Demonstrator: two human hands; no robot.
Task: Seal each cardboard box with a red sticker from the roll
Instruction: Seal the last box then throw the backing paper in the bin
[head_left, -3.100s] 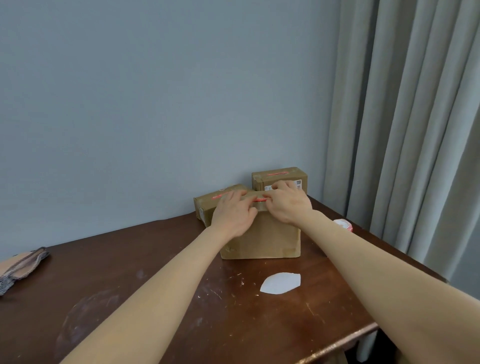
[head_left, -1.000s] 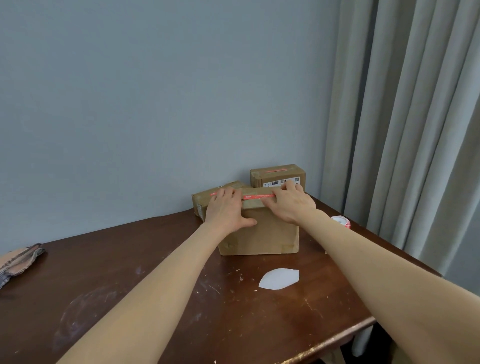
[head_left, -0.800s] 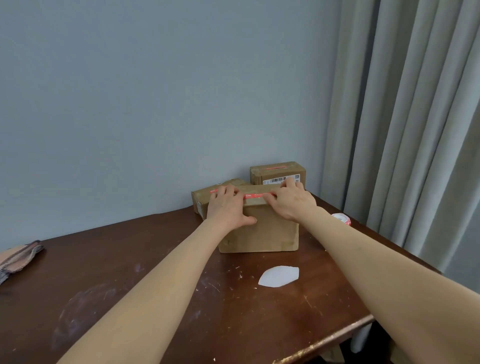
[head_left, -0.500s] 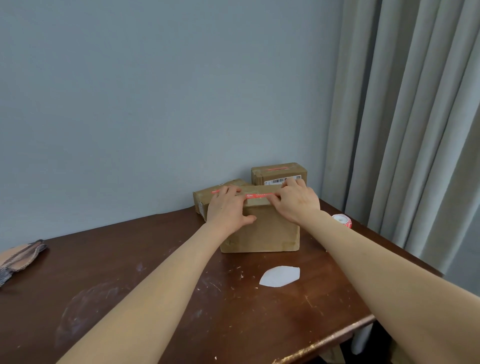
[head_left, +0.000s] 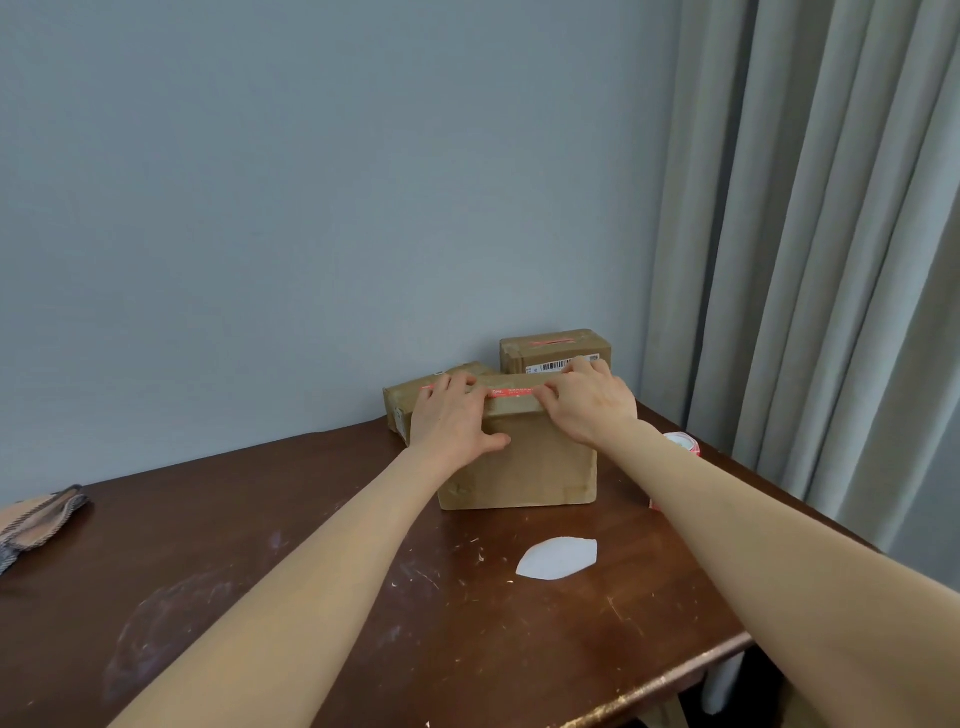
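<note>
Dark wooden counter (head_left: 311, 597), with wide scuffed wood between its near edge and a cardboard box (head_left: 540, 467) standing near the back corner (another box (head_left: 553, 351) sits just behind). Left hand (head_left: 449, 421) and right hand (head_left: 589, 402), fingers flat, press the red sticker (head_left: 511, 392) along the box's top edge. The sticker roll (head_left: 683, 442) sits by the counter's right edge.

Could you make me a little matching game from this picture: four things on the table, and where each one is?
1. front cardboard box
2. sticker roll
3. white paper scrap
4. striped cloth

A. at the table's far left edge
B. right side, nearest the curtain
C. under left hand and right hand
D. lying just before the front box

Pairs: 1-C, 2-B, 3-D, 4-A
</note>
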